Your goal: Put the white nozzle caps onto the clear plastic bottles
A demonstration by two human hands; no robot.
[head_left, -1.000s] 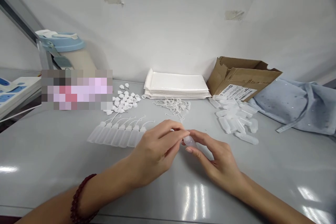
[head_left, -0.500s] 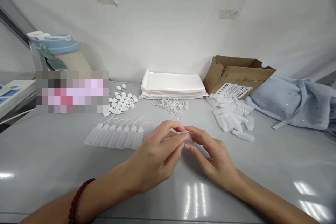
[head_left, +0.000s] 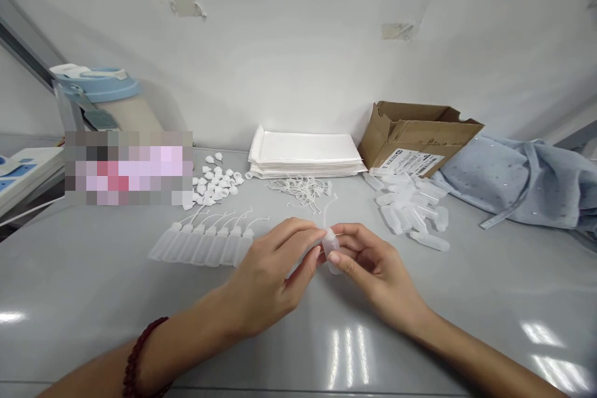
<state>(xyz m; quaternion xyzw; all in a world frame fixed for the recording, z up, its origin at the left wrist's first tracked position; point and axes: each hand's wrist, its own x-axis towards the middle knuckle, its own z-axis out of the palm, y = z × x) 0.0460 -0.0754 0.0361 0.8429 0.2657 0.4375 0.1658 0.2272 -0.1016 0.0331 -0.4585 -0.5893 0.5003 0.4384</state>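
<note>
Above the grey table (head_left: 84, 286), my right hand (head_left: 377, 273) pinches a small translucent plastic bottle (head_left: 332, 247) that stands nearly upright, a thin white tube rising from its top. My left hand (head_left: 270, 273) has its thumb and fingertips closed on the bottle's cap end. A row of several finished bottles with tubes (head_left: 205, 242) lies just left of my left hand. A pile of empty bottles (head_left: 410, 211) lies to the right, beyond my right hand.
Small white caps (head_left: 215, 183) and loose thin tubes (head_left: 303, 189) lie further back. A stack of white bags (head_left: 305, 154) and an open cardboard box (head_left: 415, 137) sit by the wall. Blue cloth (head_left: 527, 180) lies at right, a blue-lidded container (head_left: 100, 90) at left.
The bottle has been turned from lying between my fingers to nearly upright, and a thin tube now shows above it. Both hands stay in the same spot.
</note>
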